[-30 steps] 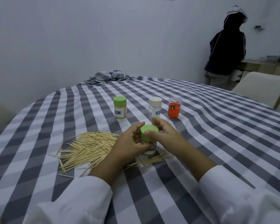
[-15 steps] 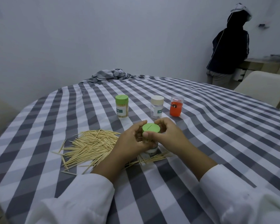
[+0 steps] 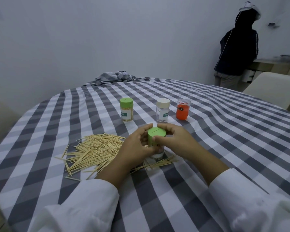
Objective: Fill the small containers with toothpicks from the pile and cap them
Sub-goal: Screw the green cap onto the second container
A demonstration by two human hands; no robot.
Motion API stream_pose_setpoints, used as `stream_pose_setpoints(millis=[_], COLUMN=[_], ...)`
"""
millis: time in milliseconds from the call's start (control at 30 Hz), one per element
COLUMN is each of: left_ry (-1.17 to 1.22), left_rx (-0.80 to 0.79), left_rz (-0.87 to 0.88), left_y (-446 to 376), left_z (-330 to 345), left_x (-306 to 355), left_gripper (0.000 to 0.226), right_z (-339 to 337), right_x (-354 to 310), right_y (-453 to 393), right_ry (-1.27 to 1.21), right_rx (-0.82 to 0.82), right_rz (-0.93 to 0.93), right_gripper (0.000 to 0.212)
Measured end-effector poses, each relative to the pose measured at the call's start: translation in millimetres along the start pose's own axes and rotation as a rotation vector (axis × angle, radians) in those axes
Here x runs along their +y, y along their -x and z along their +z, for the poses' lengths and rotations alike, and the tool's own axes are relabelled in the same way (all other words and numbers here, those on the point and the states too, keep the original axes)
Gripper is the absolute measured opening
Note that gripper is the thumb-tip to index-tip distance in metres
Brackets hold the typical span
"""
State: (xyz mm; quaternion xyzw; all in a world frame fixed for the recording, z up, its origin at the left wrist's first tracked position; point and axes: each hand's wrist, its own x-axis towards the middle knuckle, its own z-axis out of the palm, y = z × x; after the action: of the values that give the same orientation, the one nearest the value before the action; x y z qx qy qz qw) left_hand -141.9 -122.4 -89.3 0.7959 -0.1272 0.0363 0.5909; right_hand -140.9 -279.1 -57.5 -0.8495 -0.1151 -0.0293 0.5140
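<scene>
A small clear container (image 3: 156,154) with a green cap (image 3: 156,135) stands on the checked tablecloth at the right edge of the toothpick pile (image 3: 97,149). My left hand (image 3: 136,146) holds the container's body from the left. My right hand (image 3: 172,138) grips the green cap from the right, thumb on its near side. Farther back stand a green-capped container (image 3: 126,112) full of toothpicks, a cream-capped clear container (image 3: 162,110) and an orange container (image 3: 183,109) with a clear lid.
The round table (image 3: 224,131) carries a grey and white checked cloth, bunched at the far edge (image 3: 115,76). A cream chair (image 3: 271,87) stands at the right. A person in a dark hooded jacket (image 3: 238,47) stands by a counter in the far right corner.
Both hands have stayed on the green-capped container. My right fingers have shifted a little round the cap, and the camera has moved slightly.
</scene>
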Motion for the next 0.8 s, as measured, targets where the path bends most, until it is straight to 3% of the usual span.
stream_pose_setpoints(millis=[200,367,567,800], left_ry=[-0.065,-0.002,-0.024,0.006], left_rx=[0.028,0.008,0.022,0.015], left_rz=[0.010,-0.001,0.006,0.008], left_y=[1.7,0.4,0.7,0.3], left_z=[2.2,0.9,2.2,1.3], left_x=[3.4,1.9,3.5,1.7], left_gripper=[0.084,0.084,0.084,0.083], right_z=[11.5,-0.5,9.7,-2.1], right_x=[0.1,-0.8,-1.2,-3.8], right_y=[-0.2,1.4,-2.3,0.4], right_ry=[0.041,-0.023,0.003,-0.004], right_rx=[0.133,-0.055,0.097,-0.063], right_rz=[0.049,0.015,0.064,0.012], right_gripper=[0.065,0.065,0.063,0.059])
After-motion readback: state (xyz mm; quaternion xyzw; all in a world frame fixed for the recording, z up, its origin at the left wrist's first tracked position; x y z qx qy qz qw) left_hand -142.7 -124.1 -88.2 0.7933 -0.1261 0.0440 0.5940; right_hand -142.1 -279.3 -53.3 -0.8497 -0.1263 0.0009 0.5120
